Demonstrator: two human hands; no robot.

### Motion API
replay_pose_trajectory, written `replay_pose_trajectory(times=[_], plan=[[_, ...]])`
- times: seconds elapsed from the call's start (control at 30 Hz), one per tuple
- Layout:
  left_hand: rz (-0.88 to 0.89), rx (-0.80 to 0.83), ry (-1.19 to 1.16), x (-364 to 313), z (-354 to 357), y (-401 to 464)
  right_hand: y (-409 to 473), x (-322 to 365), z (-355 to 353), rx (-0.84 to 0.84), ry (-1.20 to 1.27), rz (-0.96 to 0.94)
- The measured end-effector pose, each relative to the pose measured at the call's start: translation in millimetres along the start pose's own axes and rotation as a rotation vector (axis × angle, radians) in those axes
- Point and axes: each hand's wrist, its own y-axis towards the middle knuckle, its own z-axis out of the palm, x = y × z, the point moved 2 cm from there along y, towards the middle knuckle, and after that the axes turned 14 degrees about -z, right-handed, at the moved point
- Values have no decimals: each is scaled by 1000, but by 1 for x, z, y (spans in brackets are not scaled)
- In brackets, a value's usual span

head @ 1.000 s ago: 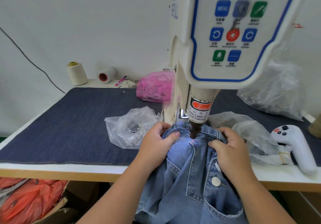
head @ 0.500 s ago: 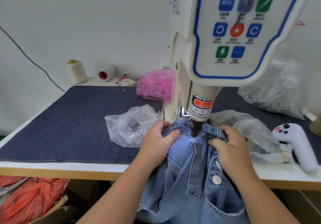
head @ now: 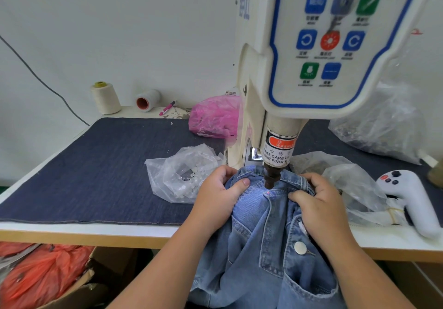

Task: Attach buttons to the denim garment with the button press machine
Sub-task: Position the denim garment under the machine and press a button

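A light blue denim jacket hangs over the table's front edge, its upper part bunched under the cream button press machine. The machine's dark punch stands just above the fabric, with a small red light dot on the denim right below it. My left hand grips the denim to the left of the punch, thumb on top. My right hand grips the folded edge to the right of it. One silver button sits fixed on the placket lower down.
A clear bag of small parts lies left of the machine, a pink bag behind it, more clear bags at right. A white handheld controller lies at far right. Thread cones stand by the wall. An orange bag sits below.
Both hands keep their grip on the denim beside the punch. The fabric has shifted only slightly, and the view has tilted a little.
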Motion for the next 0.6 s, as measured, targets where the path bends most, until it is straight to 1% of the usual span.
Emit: replay_pose_trajectory(times=[0.6], plan=[[13, 8, -31, 0, 0, 0, 1, -2, -1, 8, 21, -7]])
